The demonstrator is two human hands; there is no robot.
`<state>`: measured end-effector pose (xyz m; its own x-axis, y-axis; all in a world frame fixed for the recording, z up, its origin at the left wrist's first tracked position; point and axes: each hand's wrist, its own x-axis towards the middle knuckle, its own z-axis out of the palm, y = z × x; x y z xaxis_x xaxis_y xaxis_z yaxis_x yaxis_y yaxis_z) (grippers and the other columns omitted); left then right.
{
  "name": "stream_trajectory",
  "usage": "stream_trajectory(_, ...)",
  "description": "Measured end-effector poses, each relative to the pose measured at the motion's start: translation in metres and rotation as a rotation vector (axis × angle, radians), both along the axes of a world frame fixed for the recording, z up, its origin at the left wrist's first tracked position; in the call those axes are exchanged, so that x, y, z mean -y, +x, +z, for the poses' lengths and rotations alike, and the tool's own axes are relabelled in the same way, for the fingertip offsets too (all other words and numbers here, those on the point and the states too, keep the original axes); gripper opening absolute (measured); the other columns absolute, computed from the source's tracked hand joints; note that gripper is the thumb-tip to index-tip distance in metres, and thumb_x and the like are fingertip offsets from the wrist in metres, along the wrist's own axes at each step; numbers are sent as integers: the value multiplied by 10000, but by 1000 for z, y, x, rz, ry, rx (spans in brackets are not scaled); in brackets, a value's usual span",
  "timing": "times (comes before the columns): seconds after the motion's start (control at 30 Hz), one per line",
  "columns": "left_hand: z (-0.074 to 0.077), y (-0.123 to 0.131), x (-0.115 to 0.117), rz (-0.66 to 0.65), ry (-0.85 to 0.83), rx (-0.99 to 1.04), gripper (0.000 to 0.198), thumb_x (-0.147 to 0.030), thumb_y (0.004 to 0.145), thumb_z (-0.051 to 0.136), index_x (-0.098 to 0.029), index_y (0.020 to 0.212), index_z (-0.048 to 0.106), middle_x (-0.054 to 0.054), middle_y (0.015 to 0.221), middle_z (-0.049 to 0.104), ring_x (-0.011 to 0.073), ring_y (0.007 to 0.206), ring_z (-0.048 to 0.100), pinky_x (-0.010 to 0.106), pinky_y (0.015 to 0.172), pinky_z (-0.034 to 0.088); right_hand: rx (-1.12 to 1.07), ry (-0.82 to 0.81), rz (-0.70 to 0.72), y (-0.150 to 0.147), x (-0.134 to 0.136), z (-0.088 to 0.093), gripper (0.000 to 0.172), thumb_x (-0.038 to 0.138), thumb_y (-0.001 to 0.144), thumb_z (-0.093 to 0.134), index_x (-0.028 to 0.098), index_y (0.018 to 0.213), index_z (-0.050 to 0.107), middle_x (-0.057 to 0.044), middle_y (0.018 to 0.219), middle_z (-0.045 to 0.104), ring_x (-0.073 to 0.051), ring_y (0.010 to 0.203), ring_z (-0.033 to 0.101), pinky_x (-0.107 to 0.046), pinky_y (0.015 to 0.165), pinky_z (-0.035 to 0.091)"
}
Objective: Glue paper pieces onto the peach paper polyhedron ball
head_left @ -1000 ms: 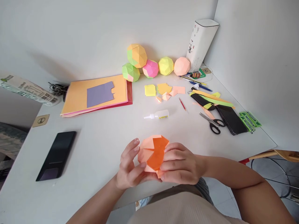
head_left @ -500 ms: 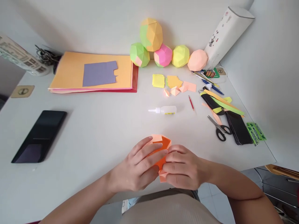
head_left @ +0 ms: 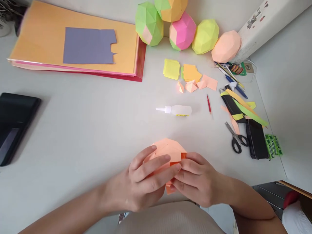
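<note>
Between my hands, close to the table's near edge, is a peach paper ball (head_left: pixel 168 149) made of folded facets, with an orange gap showing on its right side. My left hand (head_left: pixel 146 182) wraps over the ball's left and front, its fingers spread across the facets. From the right, my right hand (head_left: pixel 200 178) pinches the paper by the gap; its fingertips are partly hidden. A small flap hangs below the fingers. Beyond the ball lies a white glue bottle (head_left: pixel 181 110) on its side, nozzle to the left.
Finished paper balls (head_left: pixel 206 36) line the wall. Paper squares (head_left: pixel 172 69), a red pencil (head_left: pixel 209 104), scissors (head_left: pixel 236 138) and a phone (head_left: pixel 257 139) lie to the right. A paper stack (head_left: pixel 48 39) and a black device (head_left: pixel 17 120) are at left.
The paper ball has been turned, so its peach outer facets now face up where the orange inside showed. My view has moved closer and lower. Both hands still hold the ball.
</note>
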<state>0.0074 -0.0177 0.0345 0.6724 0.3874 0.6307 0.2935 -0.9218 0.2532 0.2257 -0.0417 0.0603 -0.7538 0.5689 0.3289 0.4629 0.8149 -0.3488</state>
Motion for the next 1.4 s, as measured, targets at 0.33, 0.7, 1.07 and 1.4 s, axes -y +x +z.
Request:
stream_trajectory(0.33,-8,1,7,23,60,29,275,-21,717,639,-295,737,642,-84,1130,673,190,1162,555,482,1144,426,18,61,-137,-9,8,0,242,53,885,494,185,745,641,2,656,606,-155,701,431,-332,657,329)
stream_trajectory(0.7,-1,2,6,35,41,35,216,-7,694,683,-217,703,633,-22,1105,635,181,1125,532,469,1169,380,12,-107,-147,-14,6,5,172,2,803,532,167,775,570,8,641,578,-158,681,385,-316,645,227)
stream_trajectory(1.07,1,5,5,11,68,36,241,23,711,623,-215,672,625,-13,1074,633,179,1111,529,456,1181,353,0,-65,-135,-11,10,-1,186,10,830,527,156,725,574,-15,663,529,-168,731,378,-303,612,262)
stream_trajectory(1.4,2,4,5,27,90,3,227,6,732,638,-221,731,650,-12,1087,619,188,1107,522,451,1157,383,9,-58,-123,-9,8,-2,268,-25,845,493,150,655,567,-16,667,509,-156,722,384,-285,594,349)
